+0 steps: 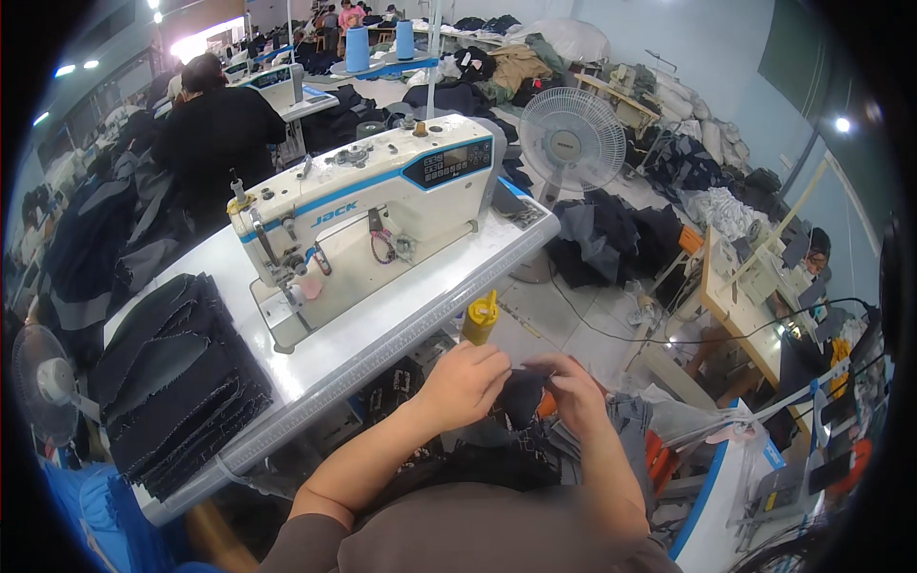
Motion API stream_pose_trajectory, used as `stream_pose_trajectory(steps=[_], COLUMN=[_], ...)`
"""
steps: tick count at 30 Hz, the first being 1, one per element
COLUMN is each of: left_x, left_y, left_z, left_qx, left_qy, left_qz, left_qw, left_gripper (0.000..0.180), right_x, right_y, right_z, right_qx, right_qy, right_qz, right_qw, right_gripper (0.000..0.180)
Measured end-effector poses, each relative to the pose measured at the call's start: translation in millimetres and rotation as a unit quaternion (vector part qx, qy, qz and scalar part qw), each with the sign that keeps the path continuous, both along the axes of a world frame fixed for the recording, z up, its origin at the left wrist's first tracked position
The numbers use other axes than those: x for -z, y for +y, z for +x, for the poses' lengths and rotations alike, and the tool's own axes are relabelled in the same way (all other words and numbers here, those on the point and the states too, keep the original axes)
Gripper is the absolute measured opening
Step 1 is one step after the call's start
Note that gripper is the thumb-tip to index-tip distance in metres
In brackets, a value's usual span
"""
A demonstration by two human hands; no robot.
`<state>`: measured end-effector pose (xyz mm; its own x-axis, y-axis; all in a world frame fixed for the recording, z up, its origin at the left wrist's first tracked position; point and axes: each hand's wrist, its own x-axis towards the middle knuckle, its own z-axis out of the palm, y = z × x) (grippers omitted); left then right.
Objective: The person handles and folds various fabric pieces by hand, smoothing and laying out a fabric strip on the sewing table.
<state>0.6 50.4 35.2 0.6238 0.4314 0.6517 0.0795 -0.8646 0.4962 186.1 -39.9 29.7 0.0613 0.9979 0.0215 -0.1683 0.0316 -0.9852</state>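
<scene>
Dark fabric piece [522,396] — soft, light, floppy; best pinched at edge. Left hand [465,384] and right hand [576,389] both closed on it, fingers pinching — right of sewing machine [368,215].

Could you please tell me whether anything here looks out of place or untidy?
Nothing looks damaged or spilled. The stack of dark cloth pieces on the table sits slightly fanned beside the sewing machine. Both hands, left and right, hold a small dark cloth piece.

Sewing machine [368,215] — cream-white with a blue stripe and dark panel. Stacked fabric pieces [177,377] — dark navy, frayed pale edges. Bottle [479,320] — yellow. Counter [411,306] — white. Fan [571,141] — white.
</scene>
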Motion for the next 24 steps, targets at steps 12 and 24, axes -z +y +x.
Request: stream_pose_trajectory(steps=[12, 24], left_x=[9.6, 15.9], left_y=[3.2, 11.5], left_z=[-7.2, -6.8], left_qx=[0.132, 0.191], left_qy=[-0.028, 0.017], left_qz=[-0.318, -0.431], left_qw=[0.939, 0.882], left_gripper=[0.015, 0.013], right_x=[-4.9, -5.8], right_y=[2.8, 2.7], right_z=[-5.9, 2.4], right_qx=[0.047, -0.066], right_qy=[-0.346, -0.352], right_qz=[0.126, 0.107], right_qw=[0.929, 0.927], right_gripper=[0.016, 0.019])
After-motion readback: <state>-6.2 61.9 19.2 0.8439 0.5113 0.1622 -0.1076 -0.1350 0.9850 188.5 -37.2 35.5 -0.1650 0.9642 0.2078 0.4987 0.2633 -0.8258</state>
